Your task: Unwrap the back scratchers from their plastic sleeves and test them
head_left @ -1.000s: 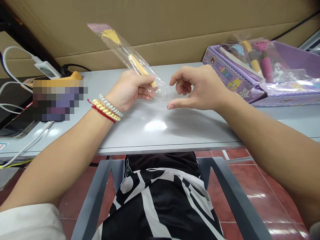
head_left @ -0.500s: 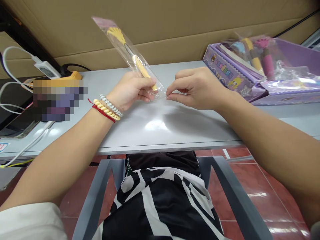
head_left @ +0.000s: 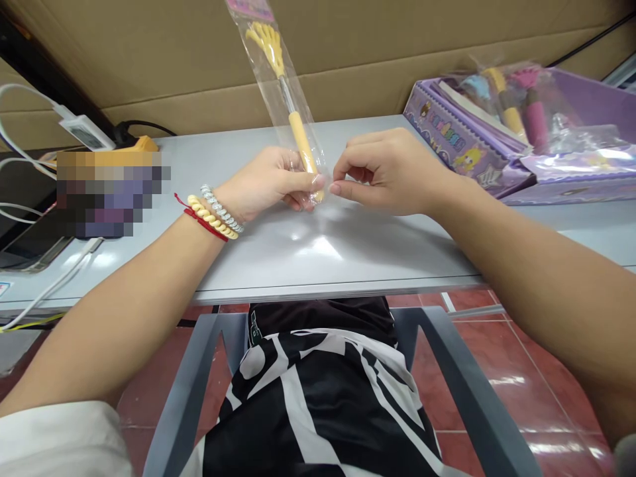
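A yellow hand-shaped back scratcher point(head_left: 298, 132) with a metal shaft lies inside a clear plastic sleeve point(head_left: 265, 99) with a pink top. My left hand point(head_left: 273, 177) is closed around the handle's lower end, thumb on top, and the yellow claw points up and away from me. At the sleeve's lower right edge, my right hand point(head_left: 380, 173) has its thumb and index finger pinched together. The clear film seems to be between those fingertips, though it is hard to make out. Both hands are above the grey-white table point(head_left: 258, 265).
To the right stands an open purple box point(head_left: 442, 136) holding several wrapped back scratchers point(head_left: 534, 119). At left are a white charger with cables point(head_left: 89, 132), a dark tablet-like device point(head_left: 34, 232) and a pixelated patch. A cardboard wall point(head_left: 358, 46) rises behind the table.
The wrapped back scratcher has swung more upright, its claw end moving right and up. My left hand has turned with it, while my right hand stays pinched near the sleeve's lower edge.
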A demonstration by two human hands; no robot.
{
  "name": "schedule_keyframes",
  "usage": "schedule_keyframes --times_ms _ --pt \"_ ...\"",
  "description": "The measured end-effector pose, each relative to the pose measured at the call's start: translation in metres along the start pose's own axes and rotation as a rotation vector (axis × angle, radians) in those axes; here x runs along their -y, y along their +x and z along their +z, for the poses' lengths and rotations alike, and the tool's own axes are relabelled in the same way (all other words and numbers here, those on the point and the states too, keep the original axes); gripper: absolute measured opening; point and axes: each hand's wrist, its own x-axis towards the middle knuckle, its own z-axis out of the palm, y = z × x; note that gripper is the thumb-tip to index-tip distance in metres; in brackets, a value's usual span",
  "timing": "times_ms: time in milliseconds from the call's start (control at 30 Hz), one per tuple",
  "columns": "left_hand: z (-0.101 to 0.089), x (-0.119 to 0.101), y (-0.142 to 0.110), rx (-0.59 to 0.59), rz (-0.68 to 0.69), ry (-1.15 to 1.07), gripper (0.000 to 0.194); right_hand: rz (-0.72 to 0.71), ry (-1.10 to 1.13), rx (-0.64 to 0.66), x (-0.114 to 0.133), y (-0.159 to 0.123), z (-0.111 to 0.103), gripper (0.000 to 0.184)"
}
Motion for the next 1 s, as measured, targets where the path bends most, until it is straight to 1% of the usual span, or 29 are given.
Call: schedule_keyframes --times_ms 233,367,433,633,700,833,1000 --pt "0.0004 0.0013 -0.0009 0.041 -0.013 0.035 0.019 0.0 0.024 0.018 -0.0024 -0.001 0.0025 0.018" --pt "0.0024 -0.0005 -0.0018 0.04 -0.014 0.031 0.019 0.024 0.032 0.042 -0.0031 -0.001 0.0025 0.018" --pt "0.0036 -0.0013 -0.0018 0.031 -0.025 0.015 0.022 0.029 0.034 0.054 -0.0027 -0.0007 0.0017 0.018" --pt "0.0039 0.0003 -0.0006 0.043 -0.047 -0.031 0.044 0.042 0.019 0.075 0.0 0.0003 -0.001 0.019" --pt "0.0037 0.0003 -0.0009 0.056 -0.043 -0.022 0.041 0.045 0.017 0.077 0.0008 0.0006 -0.001 0.02" --pt "0.0046 -0.0018 -0.0022 0.065 -0.045 0.011 0.026 0.059 0.003 0.091 0.0025 0.0009 0.0 0.022" --pt "0.0054 -0.003 -0.0031 0.074 -0.073 0.023 0.021 0.054 -0.018 0.097 0.0033 0.0002 0.0016 0.024"
